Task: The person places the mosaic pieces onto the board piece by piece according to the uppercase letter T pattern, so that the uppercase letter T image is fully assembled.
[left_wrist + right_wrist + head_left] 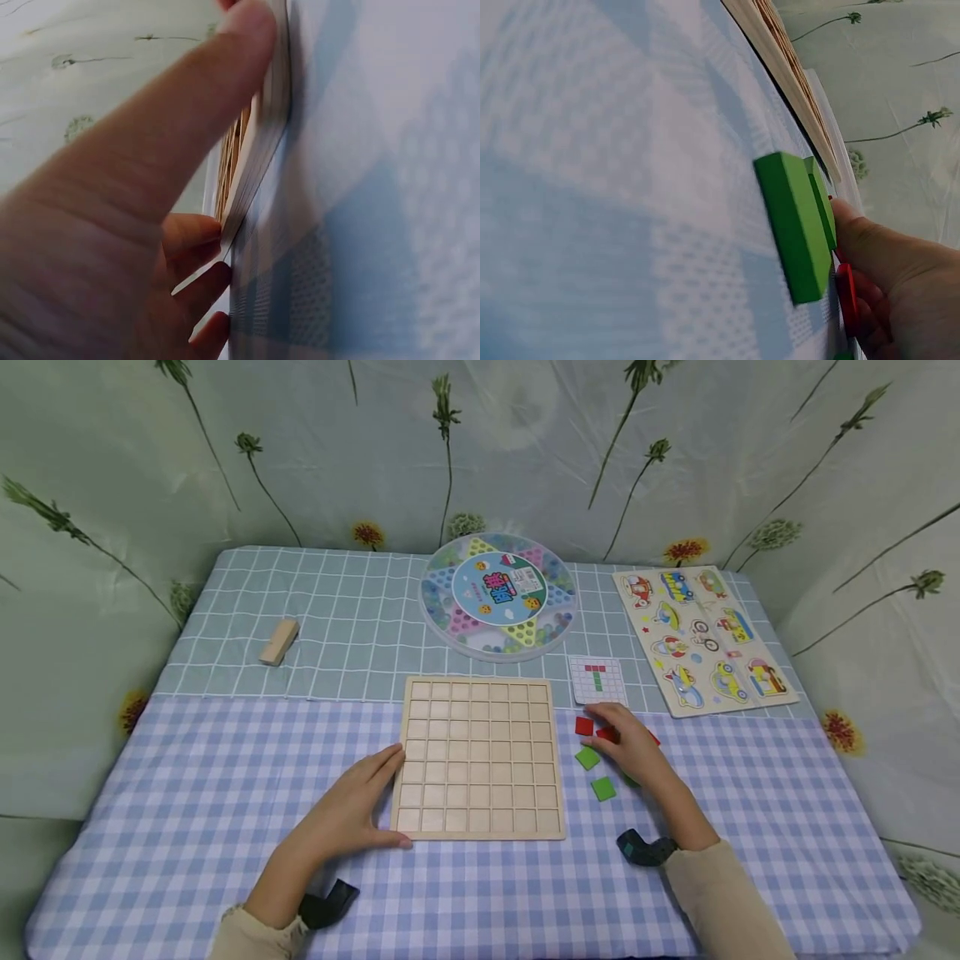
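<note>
- Small wooden block: lies at left of grid-patterned cloth
- Round game case: blue label, star pattern, near back edge
- Puzzle board: vehicle pictures, set askew at right
- Backdrop: pale, printed with flower stems

Left hand and right hand are bare. Left sleeve and right sleeve are beige; the left cuff shows creases. Left wrist camera is black and angular; right wrist camera is black, bent in outline, with dark teal patches

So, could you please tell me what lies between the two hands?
Mostly the wooden grid board, then a red tile and green tiles, in the head view.
</note>
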A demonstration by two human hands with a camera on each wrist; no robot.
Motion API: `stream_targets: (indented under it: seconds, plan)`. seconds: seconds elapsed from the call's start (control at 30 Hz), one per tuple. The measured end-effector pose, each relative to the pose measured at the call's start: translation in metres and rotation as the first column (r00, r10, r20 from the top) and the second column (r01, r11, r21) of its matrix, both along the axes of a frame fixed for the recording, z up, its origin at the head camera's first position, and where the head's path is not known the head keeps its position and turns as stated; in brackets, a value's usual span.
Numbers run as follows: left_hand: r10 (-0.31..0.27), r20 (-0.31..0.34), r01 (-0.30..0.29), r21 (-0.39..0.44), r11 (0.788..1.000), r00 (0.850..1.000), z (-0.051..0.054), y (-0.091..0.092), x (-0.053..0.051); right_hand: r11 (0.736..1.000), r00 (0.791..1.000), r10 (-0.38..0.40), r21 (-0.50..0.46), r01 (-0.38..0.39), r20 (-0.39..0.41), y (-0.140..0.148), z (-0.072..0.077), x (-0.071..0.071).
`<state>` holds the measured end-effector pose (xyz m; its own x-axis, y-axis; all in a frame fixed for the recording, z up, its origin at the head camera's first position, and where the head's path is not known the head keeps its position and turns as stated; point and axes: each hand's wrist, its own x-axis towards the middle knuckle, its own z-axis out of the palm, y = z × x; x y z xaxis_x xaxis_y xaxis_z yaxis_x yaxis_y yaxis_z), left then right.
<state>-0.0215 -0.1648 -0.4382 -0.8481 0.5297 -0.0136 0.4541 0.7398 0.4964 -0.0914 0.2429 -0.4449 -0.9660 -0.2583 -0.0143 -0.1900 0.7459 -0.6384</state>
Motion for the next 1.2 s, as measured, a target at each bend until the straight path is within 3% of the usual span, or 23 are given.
stream_targets:
  seconds: [0.43,0.6,0.7,0.8,1.0,1.1,1.2]
  plan:
    - [0.062,0.062,-0.067,0.084,0.994,0.996,-0.011,-0.001,0.003,1.000,0.999,0.011,-0.021,-0.011,-0.033,-0.001,0.000,-0.002]
    - [0.066,0.067,-0.072,0.093,0.993,0.996,-0.012,-0.001,0.003,0.999,0.998,-0.018,-0.034,0.016,-0.057,-0.002,0.007,0.000]
    - [0.064,0.072,-0.071,0.099,0.993,0.995,-0.012,-0.001,0.003,0.997,0.993,-0.020,-0.070,0.012,-0.114,-0.005,0.015,0.000]
    - [0.067,0.075,-0.074,0.104,0.992,0.995,-0.011,-0.001,0.002,0.991,0.980,-0.003,-0.133,-0.024,-0.200,-0.015,0.026,-0.002]
    - [0.079,0.075,-0.087,0.102,0.991,0.994,-0.011,0.000,0.002,0.956,0.923,0.062,-0.243,-0.164,-0.380,-0.059,0.048,-0.013]
    - [0.081,0.078,-0.089,0.102,0.991,0.994,-0.011,0.000,0.002,0.940,0.906,0.097,-0.260,-0.219,-0.412,-0.086,0.048,-0.020]
    - [0.084,0.083,-0.092,0.102,0.990,0.993,-0.012,0.001,0.002,0.928,0.908,0.131,-0.274,-0.254,-0.397,-0.111,0.042,-0.027]
